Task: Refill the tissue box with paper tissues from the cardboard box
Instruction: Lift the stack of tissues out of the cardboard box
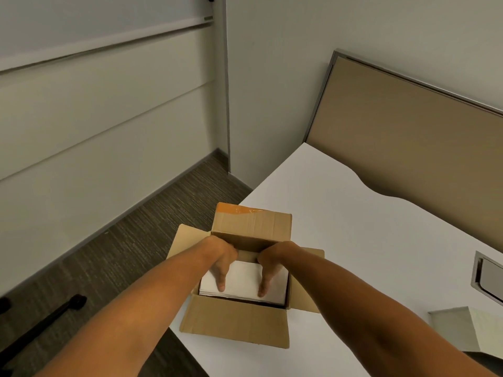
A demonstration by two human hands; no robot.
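Note:
An open brown cardboard box (239, 319) stands at the near left corner of the white table (367, 227), its flaps folded outward. Inside lies a stack of white paper tissues (243, 278). Both my hands reach into the box. My left hand (221, 263) grips the stack's left side, thumb laid on top and fingers hidden at the far edge. My right hand (268, 268) holds the right side the same way. The pale tissue box (462, 333) sits at the right edge of the view, partly cut off.
A tan partition panel (408, 126) backs the table. A metal cable hatch (487, 276) is set into the tabletop at right. Left of the table is dark carpet floor (122, 254), with a black chair base (46, 322) at lower left.

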